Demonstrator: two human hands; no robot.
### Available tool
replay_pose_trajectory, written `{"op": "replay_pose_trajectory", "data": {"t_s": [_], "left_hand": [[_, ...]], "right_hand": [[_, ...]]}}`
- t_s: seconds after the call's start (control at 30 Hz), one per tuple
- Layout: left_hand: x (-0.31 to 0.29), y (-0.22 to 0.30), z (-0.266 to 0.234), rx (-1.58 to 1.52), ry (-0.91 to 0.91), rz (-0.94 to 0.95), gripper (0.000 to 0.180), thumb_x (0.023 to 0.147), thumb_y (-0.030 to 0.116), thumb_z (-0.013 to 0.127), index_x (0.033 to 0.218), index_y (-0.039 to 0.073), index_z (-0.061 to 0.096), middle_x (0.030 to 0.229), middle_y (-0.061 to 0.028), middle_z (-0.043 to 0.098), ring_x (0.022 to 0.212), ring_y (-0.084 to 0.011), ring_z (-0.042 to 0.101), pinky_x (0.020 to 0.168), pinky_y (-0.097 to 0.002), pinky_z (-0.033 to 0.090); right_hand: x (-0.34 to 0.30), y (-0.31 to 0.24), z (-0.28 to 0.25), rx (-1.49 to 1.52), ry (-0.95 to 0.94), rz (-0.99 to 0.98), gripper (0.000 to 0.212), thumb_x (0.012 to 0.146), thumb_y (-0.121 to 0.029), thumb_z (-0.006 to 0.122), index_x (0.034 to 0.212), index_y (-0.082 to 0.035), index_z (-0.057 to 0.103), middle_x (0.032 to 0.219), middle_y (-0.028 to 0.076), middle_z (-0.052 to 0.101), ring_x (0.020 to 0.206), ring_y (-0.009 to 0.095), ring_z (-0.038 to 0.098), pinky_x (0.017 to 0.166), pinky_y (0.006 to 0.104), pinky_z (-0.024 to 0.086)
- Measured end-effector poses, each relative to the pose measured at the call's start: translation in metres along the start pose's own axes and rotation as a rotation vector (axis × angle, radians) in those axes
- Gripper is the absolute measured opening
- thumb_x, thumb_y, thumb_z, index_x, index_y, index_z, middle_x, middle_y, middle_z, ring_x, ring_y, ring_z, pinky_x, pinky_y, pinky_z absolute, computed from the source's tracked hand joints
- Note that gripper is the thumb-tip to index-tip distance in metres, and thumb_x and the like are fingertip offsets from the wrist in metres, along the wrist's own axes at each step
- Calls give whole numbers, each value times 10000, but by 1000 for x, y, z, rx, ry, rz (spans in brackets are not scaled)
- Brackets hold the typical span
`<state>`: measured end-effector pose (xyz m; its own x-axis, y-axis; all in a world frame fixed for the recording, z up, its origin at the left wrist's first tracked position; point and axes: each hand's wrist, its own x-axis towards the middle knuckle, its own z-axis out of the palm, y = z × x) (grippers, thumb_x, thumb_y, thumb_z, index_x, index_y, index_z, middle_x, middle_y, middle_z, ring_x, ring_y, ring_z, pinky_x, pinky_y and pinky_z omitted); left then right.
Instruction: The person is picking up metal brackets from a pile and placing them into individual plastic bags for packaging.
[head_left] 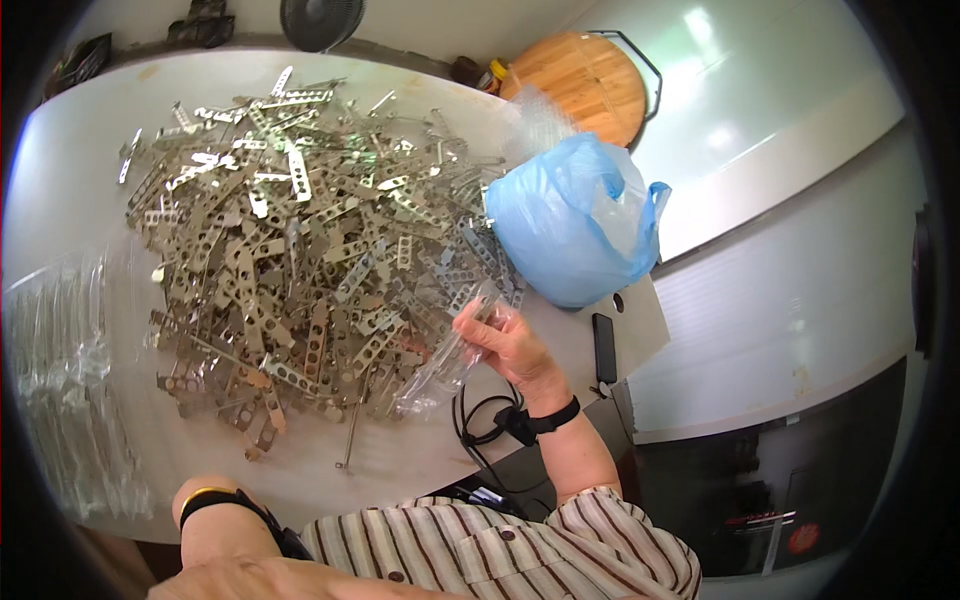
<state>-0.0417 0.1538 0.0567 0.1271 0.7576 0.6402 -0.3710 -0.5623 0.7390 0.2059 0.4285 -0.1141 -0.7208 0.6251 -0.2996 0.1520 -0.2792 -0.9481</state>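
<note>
Evidently the right hand is grasping a crinkled clear plastic sleeve, thumb and fingers pinched around its upper part, at the near right edge of the heap of perforated metal strips. Nearer the wearer than the heap, at the lower edge of view, the left hand shows too little to tell how its fingers stand. Left of the heap lie flat clear plastic sleeves; just right of it sits a blue plastic carrier bag.

Clear packet part-hidden by fingers, 1 fan cut off above
</note>
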Motion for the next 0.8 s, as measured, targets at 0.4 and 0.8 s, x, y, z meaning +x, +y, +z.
{"op": "replay_pose_trajectory", "data": {"t_s": [0.4, 0.8], "left_hand": [[-28, -38, -27, -211, -8, 171, 443, 1076, 414, 408, 1391, 111, 479, 1007, -105, 749, 1002, -277, 697, 1007, -391, 427], [15, -62, 18, -15, 480, 139, 280, 1128, 259, 267, 1008, 101, 465, 607, -23, 503, 567, -184, 506, 586, -328, 443]], "right_hand": [[-11, 16, -7, 50, 66, -72, 159, 972, -225, 719, 1011, -88, 648, 848, -29, 600, 747, 68, 582, 670, 240, 500], [-2, 48, -42, 70, 82, -13, 146, 964, -217, 728, 998, -101, 649, 872, -33, 623, 728, 60, 580, 656, 223, 507]]}}
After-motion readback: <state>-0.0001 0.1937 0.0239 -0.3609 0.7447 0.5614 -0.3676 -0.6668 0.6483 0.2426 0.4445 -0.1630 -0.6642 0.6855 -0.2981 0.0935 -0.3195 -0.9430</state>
